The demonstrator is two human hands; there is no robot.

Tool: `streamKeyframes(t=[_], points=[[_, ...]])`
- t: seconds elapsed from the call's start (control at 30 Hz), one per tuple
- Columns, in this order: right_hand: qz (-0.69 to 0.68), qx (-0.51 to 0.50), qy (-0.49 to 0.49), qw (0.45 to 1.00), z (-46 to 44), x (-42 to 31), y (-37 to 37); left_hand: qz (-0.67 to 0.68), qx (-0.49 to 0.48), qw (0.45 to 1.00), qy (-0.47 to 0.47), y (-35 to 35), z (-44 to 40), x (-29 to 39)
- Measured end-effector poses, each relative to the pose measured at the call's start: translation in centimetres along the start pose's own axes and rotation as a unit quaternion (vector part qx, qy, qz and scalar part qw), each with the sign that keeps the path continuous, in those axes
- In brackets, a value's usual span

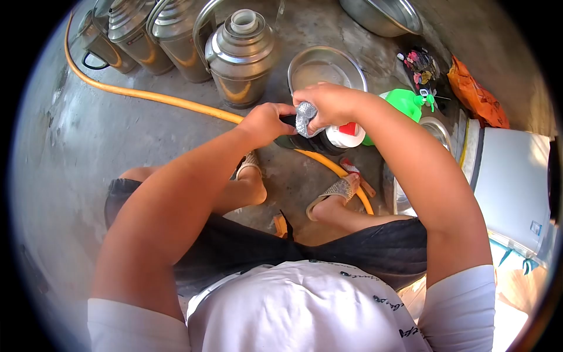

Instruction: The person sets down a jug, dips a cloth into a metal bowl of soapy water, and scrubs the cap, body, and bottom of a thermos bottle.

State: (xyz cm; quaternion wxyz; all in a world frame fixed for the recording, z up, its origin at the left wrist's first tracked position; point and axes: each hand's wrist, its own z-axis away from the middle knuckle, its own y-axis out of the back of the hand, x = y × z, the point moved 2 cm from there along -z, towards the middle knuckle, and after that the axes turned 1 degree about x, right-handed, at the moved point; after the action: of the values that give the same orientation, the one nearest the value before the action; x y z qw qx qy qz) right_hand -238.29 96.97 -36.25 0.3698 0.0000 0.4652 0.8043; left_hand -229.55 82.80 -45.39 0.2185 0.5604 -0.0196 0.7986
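In the head view my right hand (329, 104) is closed around a crumpled silver-grey cloth or scouring pad (304, 119). Under it is a dark, rounded object (319, 144), whose kind I cannot make out because both hands partly cover it. My left hand (267, 124) pinches the near-left edge of this dark object, thumb and fingers close to the pad. Just right of it a white container (346, 138) with a red patch stands near my right wrist. Behind my right hand is a round metal basin (325, 61).
Several metal thermos flasks, one with a white stopper (243, 50), line the far left. A yellow hose (176, 104) crosses the floor by my feet. Farther right are a green bottle (404, 104), an orange bag (478, 94), a large metal bowl (384, 14) and a white box (510, 185).
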Motion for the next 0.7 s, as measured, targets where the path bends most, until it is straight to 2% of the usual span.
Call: streamKeyframes(t=[0.03,0.1,0.13,0.17,0.23,0.3,0.33,0.4,0.43,0.5,0.53,0.57,0.63,0.7], points=[[0.000,0.001,-0.001,1.000,-0.2,0.7,-0.1,0.012,-0.007,1.000,0.009,0.0,-0.2,-0.3],[-0.163,0.002,-0.044,0.986,-0.4,2.4,-0.7,0.023,-0.012,1.000,0.016,-0.1,-0.5,-0.9],[-0.164,0.054,-0.067,0.983,0.1,2.5,-0.6,0.027,0.000,1.000,-0.007,-0.2,-0.6,-1.1],[-0.164,0.054,-0.067,0.983,0.4,3.4,-0.8,0.031,0.010,0.999,-0.030,-0.1,-0.5,-1.1],[-0.231,0.157,-0.190,0.941,1.7,6.7,-1.7,0.040,0.004,0.999,-0.023,0.1,-0.4,-1.0],[-0.191,0.269,-0.173,0.928,4.7,9.3,-4.2,0.048,-0.001,0.999,-0.019,0.6,-0.1,-0.5],[-0.189,0.271,-0.174,0.928,6.1,9.2,-4.5,0.031,0.035,0.999,-0.018,0.9,0.0,-0.2],[-0.335,0.381,-0.209,0.836,8.6,8.8,-5.5,0.015,0.071,0.997,-0.017,1.4,-0.1,-0.2],[-0.335,0.381,-0.209,0.836,9.1,8.1,-5.8,-0.010,0.086,0.996,-0.024,1.7,-0.5,-0.5],[-0.543,0.451,-0.204,0.679,10.4,6.4,-6.0,-0.037,0.097,0.994,-0.032,1.4,-0.7,-0.8],[-0.582,0.484,-0.160,0.633,10.3,4.1,-5.7,-0.058,0.100,0.993,-0.030,1.3,-0.9,-0.8],[-0.629,0.460,-0.133,0.613,10.3,3.6,-6.2,-0.080,0.104,0.991,-0.027,1.2,-0.9,-0.4],[-0.531,0.515,-0.118,0.662,8.6,2.5,-7.7,-0.113,0.106,0.988,-0.014,1.0,-0.4,0.9],[-0.216,0.547,-0.124,0.799,7.6,0.4,-7.8,-0.144,0.108,0.984,0.001,0.2,-0.1,1.0]])
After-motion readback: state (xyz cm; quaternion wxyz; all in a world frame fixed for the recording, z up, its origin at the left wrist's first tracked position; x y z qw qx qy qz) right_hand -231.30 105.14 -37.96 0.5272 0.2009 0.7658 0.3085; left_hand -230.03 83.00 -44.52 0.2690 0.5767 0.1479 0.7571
